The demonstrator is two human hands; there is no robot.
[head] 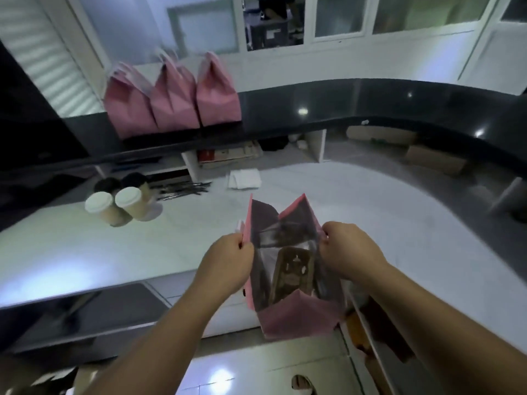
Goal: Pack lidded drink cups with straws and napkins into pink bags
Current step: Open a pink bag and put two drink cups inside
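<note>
I hold an open pink bag (299, 317) in the air over the front edge of the white counter (370, 223). My left hand (228, 263) pinches its left rim and my right hand (348, 249) pinches its right rim, spreading the mouth. A brown cardboard cup carrier (293, 275) lies inside at the bottom. Several lidded drink cups (125, 205) stand at the counter's left, two with white lids in front, two with dark lids behind. Dark straws (182, 189) lie beside them. A stack of white napkins (244, 178) rests further back.
Three closed pink bags (174, 101) stand side by side on the raised dark ledge (342, 104) at the back left. Shelves with boxes (228, 156) sit under that ledge. A dark panel (34, 132) stands at the left. Tiled floor (256, 372) shows below.
</note>
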